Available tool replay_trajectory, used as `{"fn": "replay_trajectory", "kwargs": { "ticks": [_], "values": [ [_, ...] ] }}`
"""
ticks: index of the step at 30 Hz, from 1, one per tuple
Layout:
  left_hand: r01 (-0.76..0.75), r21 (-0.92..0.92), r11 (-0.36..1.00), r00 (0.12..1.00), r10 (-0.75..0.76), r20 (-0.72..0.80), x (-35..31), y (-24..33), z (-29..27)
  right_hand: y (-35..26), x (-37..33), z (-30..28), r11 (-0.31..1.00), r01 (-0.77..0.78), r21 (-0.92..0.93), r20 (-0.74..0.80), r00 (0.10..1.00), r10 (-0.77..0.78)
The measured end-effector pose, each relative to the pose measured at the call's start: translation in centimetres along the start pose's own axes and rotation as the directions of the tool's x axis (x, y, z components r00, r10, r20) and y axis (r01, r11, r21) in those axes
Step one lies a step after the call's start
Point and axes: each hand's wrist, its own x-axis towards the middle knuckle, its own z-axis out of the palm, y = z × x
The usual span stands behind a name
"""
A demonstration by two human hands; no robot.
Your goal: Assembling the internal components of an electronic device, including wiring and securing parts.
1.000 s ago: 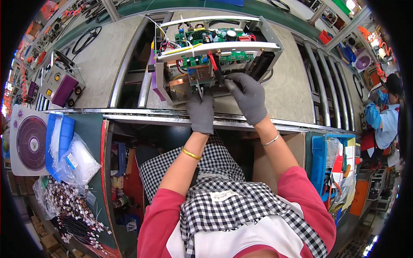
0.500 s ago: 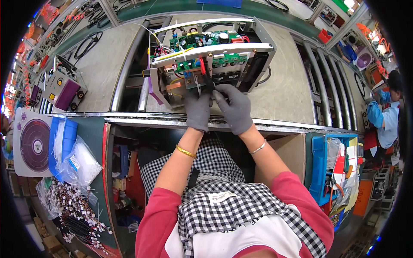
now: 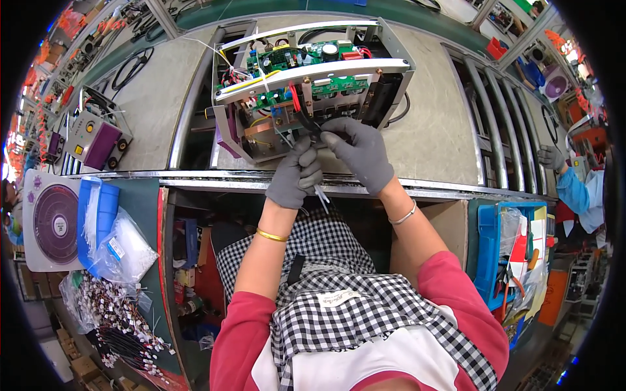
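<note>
L hand (image 3: 293, 176), gloved grey: fingers curled closed round thin white strips (image 3: 322, 197), tails hanging out below the fist. At lower front of open-frame unit, L of ctr.

R hand (image 3: 362, 155), gloved grey: fingers bent, tips at black lead (image 3: 306, 120); can't tell if pinching or only touching. Just R of L hand, approx. same level.

Head view, listed:
- Open-frame unit (image 3: 345, 69), 1 pc: on grey benchtop (image 3: 433, 130), directly fwd of both hands. White rails along top, green circuit bds inside, purple panel at L end.
- Red lead (image 3: 295, 98), beside black lead, at unit's near side.
- Metal rollers (image 3: 184, 133), L of unit; more to R.
- Purple-sided unit (image 3: 101, 141), smaller-looking, far L on bench, w/ black feet.
- Black cable (image 3: 132, 68), coiled, behind it.
- Panel w/ round purple grille (image 3: 60, 225), lower L, next to blue bin (image 3: 109, 202).
- Clear bag (image 3: 134, 247), white contents, against bin.
- Wire bundle (image 3: 124, 313), white connectors, below bag.
- Blue tray (image 3: 486, 260), lower R, assorted tools & papers.
- Co-worker, blue sleeve (image 3: 571, 189), far R edge; grey-gloved hand by rollers.
</note>
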Motion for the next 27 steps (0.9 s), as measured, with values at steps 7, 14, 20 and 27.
{"fn": "replay_trajectory", "kwargs": {
  "ticks": [7, 14, 20, 27],
  "values": [
    [-0.145, 0.049, 0.988, 0.976, 0.151, -0.155, 0.9, -1.5, 0.4, 0.5, 0.6, -0.6, 1.0, -0.003, 0.015, 0.044, 0.999, 0.002],
    [-0.078, 0.051, 0.996, 0.996, 0.079, -0.032, 1.0, -2.2, 0.0, 0.7, 0.6, -0.5, 1.0, 0.012, -0.021, 0.042, 0.999, -0.012],
    [-0.114, 0.15, 0.982, 0.968, 0.143, -0.204, 0.8, -2.4, 1.0, 0.5, 0.9, -1.0, 0.968, 0.167, -0.19, 0.108, 0.983, -0.148],
    [-0.178, 0.983, 0.049, 0.66, 0.747, 0.083, -1.8, 1.1, 5.1, 1.6, 0.1, 0.3, 0.856, 0.445, -0.264, 0.074, 0.894, -0.442]
  ]
}}
